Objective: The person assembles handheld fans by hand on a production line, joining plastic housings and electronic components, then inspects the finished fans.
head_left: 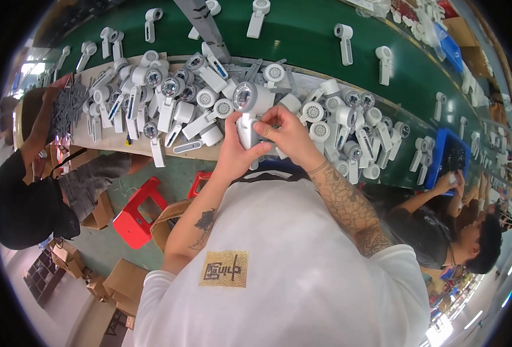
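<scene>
A white handheld fan (258,99) stands upright in front of my chest, its round head with a grey ring on top. My left hand (233,149) is closed around the fan's handle, thumb along its near side. On the other side, my right hand (288,134) has its fingers curled, the thumb pressing on the handle just below the head. Whatever else may lie between the right fingertips is hidden. Many similar white fans (178,95) lie heaped beyond and left of my hands, and another pile (354,118) lies to the right.
A green conveyor belt (302,34) with spaced-out fans runs behind the bench, and a grey post (204,29) rises there. Grey strip parts (71,107) lie far left near another worker (22,191). At right, a co-worker (441,231) reaches toward a blue bin (441,151). A red stool (137,217) stands below left.
</scene>
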`<state>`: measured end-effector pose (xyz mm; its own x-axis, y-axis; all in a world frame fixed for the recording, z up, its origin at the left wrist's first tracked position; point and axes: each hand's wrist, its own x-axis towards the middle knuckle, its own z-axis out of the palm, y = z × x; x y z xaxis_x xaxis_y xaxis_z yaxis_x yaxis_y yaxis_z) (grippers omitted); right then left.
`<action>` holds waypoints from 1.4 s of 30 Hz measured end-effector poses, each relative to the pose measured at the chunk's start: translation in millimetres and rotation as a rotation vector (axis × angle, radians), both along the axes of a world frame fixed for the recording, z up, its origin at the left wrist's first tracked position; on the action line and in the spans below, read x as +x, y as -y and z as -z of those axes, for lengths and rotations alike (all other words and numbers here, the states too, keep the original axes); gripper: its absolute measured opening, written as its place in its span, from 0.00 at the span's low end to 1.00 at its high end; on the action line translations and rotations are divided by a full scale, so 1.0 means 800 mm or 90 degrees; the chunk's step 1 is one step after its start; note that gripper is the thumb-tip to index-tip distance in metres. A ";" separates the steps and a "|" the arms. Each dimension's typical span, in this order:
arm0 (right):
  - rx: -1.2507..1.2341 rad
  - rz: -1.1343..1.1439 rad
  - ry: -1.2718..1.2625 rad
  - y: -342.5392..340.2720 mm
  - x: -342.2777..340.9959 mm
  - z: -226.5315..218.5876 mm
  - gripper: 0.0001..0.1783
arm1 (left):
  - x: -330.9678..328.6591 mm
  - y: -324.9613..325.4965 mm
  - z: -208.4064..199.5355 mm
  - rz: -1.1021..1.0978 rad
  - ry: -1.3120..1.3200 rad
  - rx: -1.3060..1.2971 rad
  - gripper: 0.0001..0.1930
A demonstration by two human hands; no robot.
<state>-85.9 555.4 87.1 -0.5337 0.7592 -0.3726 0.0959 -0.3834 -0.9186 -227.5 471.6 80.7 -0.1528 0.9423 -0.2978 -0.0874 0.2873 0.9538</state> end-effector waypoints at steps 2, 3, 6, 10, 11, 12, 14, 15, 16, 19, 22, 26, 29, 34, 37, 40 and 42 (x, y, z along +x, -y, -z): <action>-0.036 0.045 -0.024 0.004 0.002 0.000 0.18 | 0.001 -0.003 -0.008 0.027 -0.021 -0.028 0.45; -0.183 0.014 -0.160 0.005 0.004 0.000 0.21 | 0.003 -0.002 -0.014 0.068 -0.057 -0.046 0.41; -0.319 0.001 -0.304 0.015 0.009 0.007 0.24 | 0.007 -0.001 -0.012 0.101 -0.073 -0.001 0.35; -0.302 0.033 -0.319 0.005 0.018 0.006 0.24 | 0.009 -0.014 -0.011 0.128 -0.092 0.056 0.34; -0.324 -0.006 -0.326 -0.003 0.024 0.008 0.26 | 0.008 -0.022 -0.014 0.163 0.092 -0.035 0.34; -0.345 -0.046 -0.332 -0.011 0.028 0.008 0.28 | 0.008 -0.031 -0.019 0.198 0.275 -0.127 0.33; -0.294 -0.077 -0.358 -0.026 0.034 0.002 0.28 | 0.017 -0.040 -0.032 0.259 0.402 -0.162 0.31; -0.330 -0.071 -0.348 -0.034 0.036 -0.002 0.26 | 0.025 -0.045 -0.036 0.184 0.415 -0.192 0.29; -0.367 -0.065 -0.337 -0.041 0.038 -0.004 0.23 | 0.032 -0.050 -0.038 0.110 0.428 -0.221 0.27; -0.222 0.280 -0.255 -0.046 0.028 0.000 0.12 | 0.035 -0.052 -0.016 0.121 0.050 -0.138 0.20; -0.245 0.339 -0.286 -0.062 0.033 0.001 0.12 | 0.049 -0.062 -0.003 0.143 -0.050 -0.126 0.18; -0.224 0.345 -0.256 -0.084 0.044 0.006 0.11 | 0.062 -0.082 0.032 0.162 0.102 -0.165 0.19; -0.107 0.432 -0.094 -0.136 0.038 0.042 0.11 | 0.050 -0.141 0.057 0.151 -0.206 -0.080 0.21; 0.359 0.457 0.564 -0.222 0.029 0.190 0.16 | 0.002 -0.288 0.133 0.098 -0.512 0.098 0.18; 0.225 0.379 0.635 -0.215 -0.004 0.206 0.22 | -0.054 -0.314 0.205 0.172 -0.429 0.038 0.16; 0.176 0.331 0.598 -0.213 -0.005 0.193 0.19 | -0.057 -0.317 0.194 0.123 -0.372 0.029 0.10; 0.175 0.376 0.582 -0.218 0.006 0.181 0.18 | -0.059 -0.337 0.204 0.132 -0.345 0.034 0.10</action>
